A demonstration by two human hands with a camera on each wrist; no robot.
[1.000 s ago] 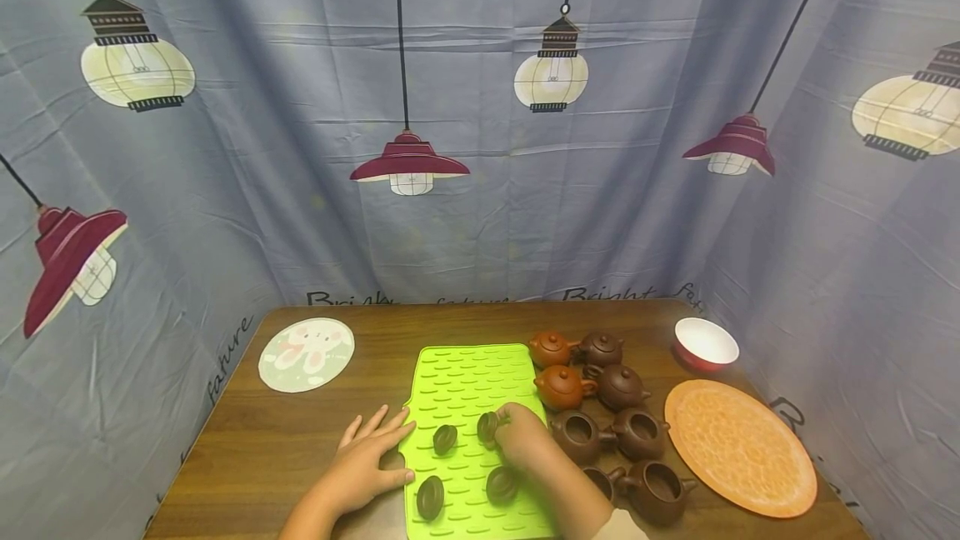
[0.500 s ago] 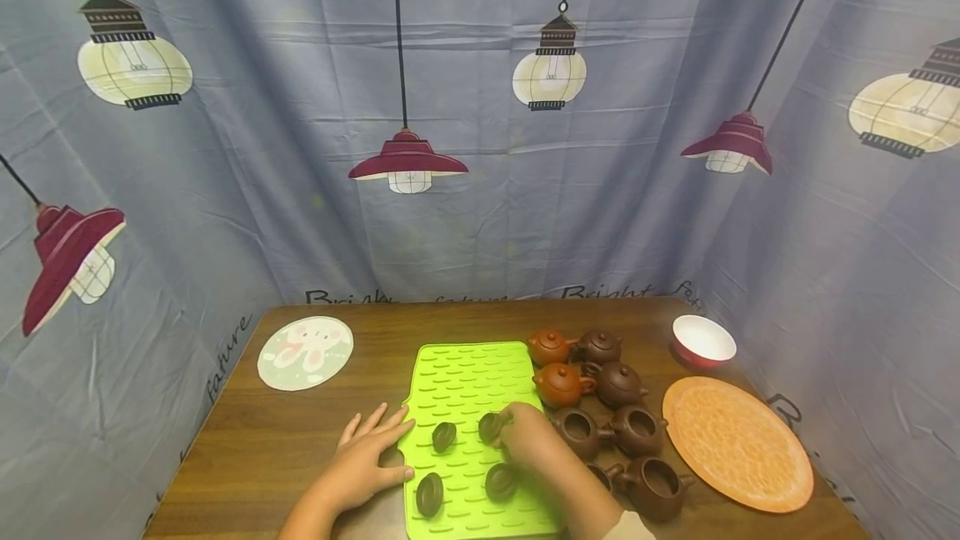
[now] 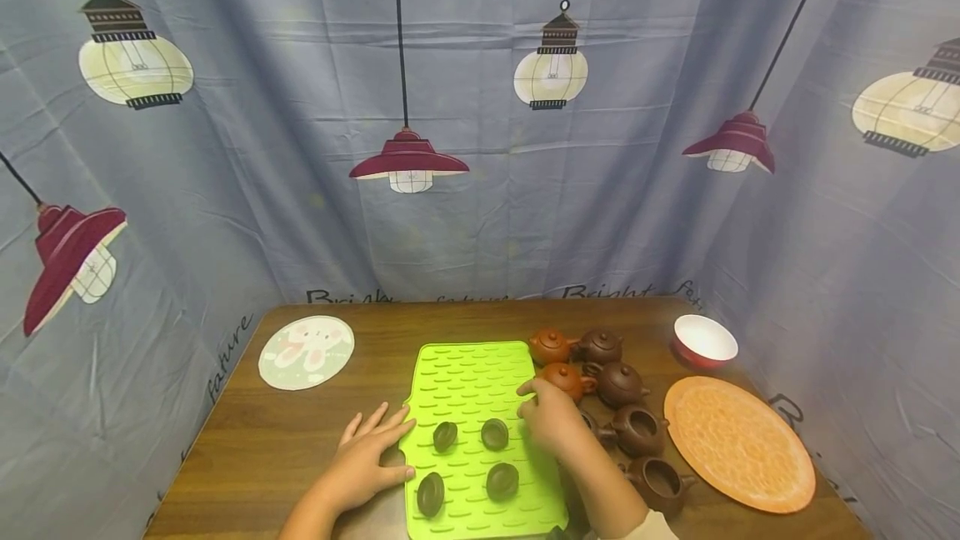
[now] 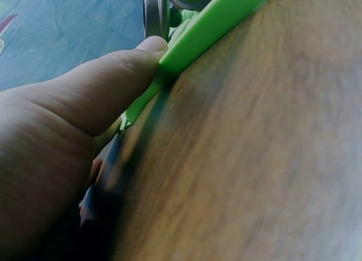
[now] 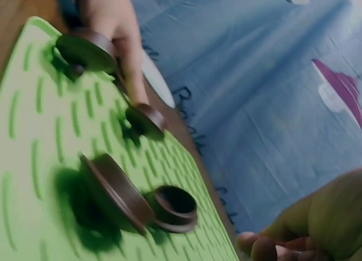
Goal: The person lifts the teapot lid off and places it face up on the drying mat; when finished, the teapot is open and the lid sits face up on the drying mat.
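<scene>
Several dark brown teapot lids lie on the bright green mat [image 3: 471, 382], among them a back-right lid [image 3: 495, 434], a front-right lid [image 3: 502, 482] and a front-left lid [image 3: 431, 495]. My left hand [image 3: 366, 463] rests with fingers spread at the mat's left edge; in the left wrist view its thumb [image 4: 121, 74] touches the edge. My right hand [image 3: 551, 419] is over the mat's right edge, beside an orange-brown teapot [image 3: 564, 380], and holds nothing. It partly hides the lidless teapots behind it. In the right wrist view its fingers [image 5: 288, 221] are loosely bent, apart from the lids.
Lidded teapots, such as a dark one [image 3: 619, 385], stand at the back right of the mat. Open dark teapots [image 3: 639, 432] stand nearer. Further right are a red-and-white bowl [image 3: 705, 342] and an orange round mat [image 3: 738, 444]. A rabbit-print round mat [image 3: 306, 353] lies back left.
My right hand has let go of the back-right lid, which now lies on the green mat, and has moved right and back towards the teapots. My left hand has stayed in place.
</scene>
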